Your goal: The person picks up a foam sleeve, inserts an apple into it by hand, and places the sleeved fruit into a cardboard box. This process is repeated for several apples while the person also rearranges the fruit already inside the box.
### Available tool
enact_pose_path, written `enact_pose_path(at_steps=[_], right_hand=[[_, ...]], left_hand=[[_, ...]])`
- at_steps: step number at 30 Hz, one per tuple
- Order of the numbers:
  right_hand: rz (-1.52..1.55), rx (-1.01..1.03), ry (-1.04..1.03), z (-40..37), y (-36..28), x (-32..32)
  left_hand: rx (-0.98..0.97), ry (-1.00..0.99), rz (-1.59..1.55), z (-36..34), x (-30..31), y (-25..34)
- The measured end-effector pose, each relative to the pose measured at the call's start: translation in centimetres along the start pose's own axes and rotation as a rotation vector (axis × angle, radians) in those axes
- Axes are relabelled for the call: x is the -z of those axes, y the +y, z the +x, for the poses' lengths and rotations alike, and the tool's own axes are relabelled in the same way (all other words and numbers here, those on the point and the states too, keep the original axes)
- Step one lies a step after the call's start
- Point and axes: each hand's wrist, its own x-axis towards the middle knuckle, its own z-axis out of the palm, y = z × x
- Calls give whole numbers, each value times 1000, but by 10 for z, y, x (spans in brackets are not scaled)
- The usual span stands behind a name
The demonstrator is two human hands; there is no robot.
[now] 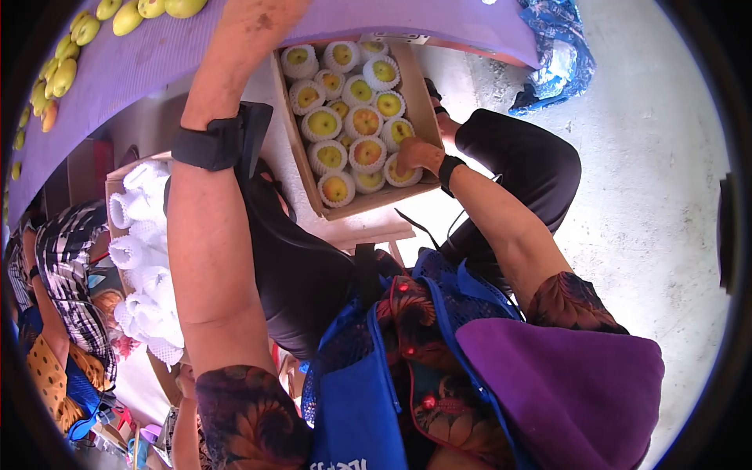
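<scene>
My left hand point(254, 35) reaches over the purple padded surface point(157, 59) at the top; its fingers are out of frame. Inside the right edge of an open cardboard box point(305, 176), my right hand point(418, 155) has its fingers curled onto a netted fruit point(403, 171) in the lower right corner. Rows of yellow-green fruits, some blushed red, fill the box, most in white foam nets. Bare yellow-green fruits point(64, 77) lie along the upper left of the purple surface.
Left of my left arm, a carton point(116, 188) holds many white foam nets point(145, 254). A co-worker's arm point(51, 309) and patterned clothes show at far left. Blue patterned plastic point(565, 51) hangs at upper right. My knees flank the fruit box.
</scene>
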Motion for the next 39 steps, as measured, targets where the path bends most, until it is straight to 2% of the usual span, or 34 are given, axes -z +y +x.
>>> enact_pose_path(at_steps=[2,9,11,15,17,21,24,30,32,39], right_hand=[[4,0,-5,-10,-3,4],[-1,-31,95,1,1,-19],[115,-102,103,1,2,-21],[173,-94,51,-14,0,-14],[194,-141,0,-12,0,-11],[109,-117,14,1,4,-21],[89,-81,109,8,12,-33],[191,-32,180,-5,13,-27],[465,-99,127,-13,10,-17],[366,-116,192,-24,3,-21]], left_hand=[[-75,38,55,1,-3,-3],[-104,19,105,-2,-4,5],[-118,18,105,0,-6,4],[-162,15,83,2,-11,-1],[-104,7,69,4,-12,0],[-158,5,121,5,-14,-2],[-167,-14,121,4,-16,1],[-106,-26,101,1,-16,10],[-108,-24,118,2,-17,10],[-162,-49,117,3,-18,6]])
